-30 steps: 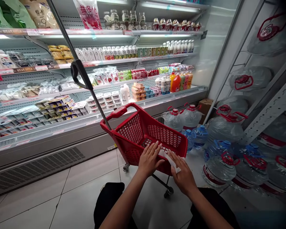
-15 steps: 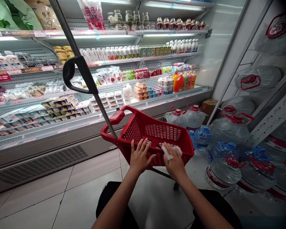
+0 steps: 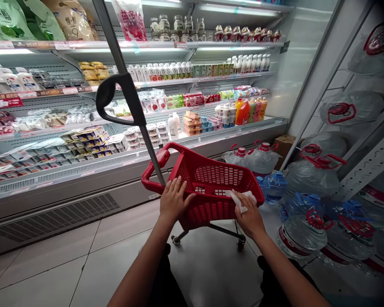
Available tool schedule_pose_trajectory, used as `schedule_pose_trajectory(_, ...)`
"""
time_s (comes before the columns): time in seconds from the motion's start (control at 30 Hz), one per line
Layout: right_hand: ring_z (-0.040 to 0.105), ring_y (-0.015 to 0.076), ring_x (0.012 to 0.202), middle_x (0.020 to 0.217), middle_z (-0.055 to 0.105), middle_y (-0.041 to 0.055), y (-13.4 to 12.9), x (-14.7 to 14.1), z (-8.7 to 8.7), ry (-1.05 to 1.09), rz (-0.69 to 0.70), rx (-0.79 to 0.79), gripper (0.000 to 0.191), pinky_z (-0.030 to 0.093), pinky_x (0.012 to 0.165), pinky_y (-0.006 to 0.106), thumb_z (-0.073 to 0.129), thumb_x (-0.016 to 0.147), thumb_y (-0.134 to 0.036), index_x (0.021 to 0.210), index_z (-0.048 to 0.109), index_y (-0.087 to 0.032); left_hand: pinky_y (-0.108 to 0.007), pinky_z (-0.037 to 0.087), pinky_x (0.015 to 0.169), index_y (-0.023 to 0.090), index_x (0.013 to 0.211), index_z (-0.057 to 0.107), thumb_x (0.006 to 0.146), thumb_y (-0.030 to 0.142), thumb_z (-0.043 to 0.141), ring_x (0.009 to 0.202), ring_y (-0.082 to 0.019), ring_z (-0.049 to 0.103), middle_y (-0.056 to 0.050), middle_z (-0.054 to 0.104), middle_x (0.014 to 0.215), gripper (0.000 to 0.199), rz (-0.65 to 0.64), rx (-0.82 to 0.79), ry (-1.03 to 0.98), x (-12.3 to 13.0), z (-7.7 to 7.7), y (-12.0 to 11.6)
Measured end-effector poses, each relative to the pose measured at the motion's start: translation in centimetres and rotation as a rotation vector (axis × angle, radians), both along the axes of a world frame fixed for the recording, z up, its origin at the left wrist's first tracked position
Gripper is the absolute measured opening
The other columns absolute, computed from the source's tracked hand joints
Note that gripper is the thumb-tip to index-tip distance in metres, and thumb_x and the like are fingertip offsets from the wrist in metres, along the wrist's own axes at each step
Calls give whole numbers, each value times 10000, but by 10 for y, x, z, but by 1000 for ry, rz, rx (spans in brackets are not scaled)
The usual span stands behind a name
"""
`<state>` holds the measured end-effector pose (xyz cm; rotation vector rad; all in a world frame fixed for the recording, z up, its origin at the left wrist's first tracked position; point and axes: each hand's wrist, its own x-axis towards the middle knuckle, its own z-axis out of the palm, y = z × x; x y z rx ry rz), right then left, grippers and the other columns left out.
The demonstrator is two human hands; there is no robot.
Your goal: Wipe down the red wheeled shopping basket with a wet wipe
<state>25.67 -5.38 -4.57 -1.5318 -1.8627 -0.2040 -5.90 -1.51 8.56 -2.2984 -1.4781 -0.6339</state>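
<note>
Plainly, the white tissue (image 3: 239, 204) was at the centre of our work: it lay crumpled against the near rim of the red plastic shopping cart (image 3: 208, 212), towards the end away from the push handle (image 3: 163, 157). Our right hand (image 3: 247, 213) held it, fingers stretched nearly straight over the rim and tissue showing on both sides of them; how firm the pinch was, we could not tell. Our left hand (image 3: 174, 199) held nothing that we could see. Its fingers were spread wide, palm down, over the same rim, close to the foot of a grey pole (image 3: 152, 155) with a black looped handle (image 3: 131, 100).

For good contact, we judged it best to spread the tissue flat beneath the fingers, follow the rim's curve and press evenly, with the left hand as a brace. The cart stood on caster wheels (image 3: 240, 244), so a hard push might well have rolled it.

Beyond its far side stretched a refrigerated display case (image 3: 70, 187), with orange juice bottles (image 3: 242, 113) among its stock. Past the cart's right end, blue water bottles (image 3: 277, 187) and large clear water jugs (image 3: 302, 234) crowded the floor, the nearest just beside our right forearm.
</note>
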Motion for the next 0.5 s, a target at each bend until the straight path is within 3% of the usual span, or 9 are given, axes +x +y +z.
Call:
schedule_pose_trajectory(0.23,451,294,1438,1528,531,106,11,-23,-2,-14,-62,61,645,264,1249,587,347,1017,-267,1651,230,-238,-562,313,1224,242,1540,508,978,720,428,1467,-375,444,-132,433,1627,742,47,-20,-46,22,-7,-8)
schedule_pose_trajectory(0.4,444,315,1438,1533,516,160,14,-96,23,-34,159,84,646,304,1242,573,403,1025,-304,1636,257,-158,-635,270,1215,279,1622,349,960,737,455,1513,-391,365,-143,177,1728,812,60,-35,-99,42,2,-25)
schedule_pose_trajectory(0.5,422,323,1455,1558,501,109,13,-149,49,-42,309,64,603,310,1243,561,443,1031,-357,1609,341,-218,-708,210,1204,361,1655,210,951,739,477,1535,-406,310,-102,56,1751,842,39,-30,-127,55,9,-37)
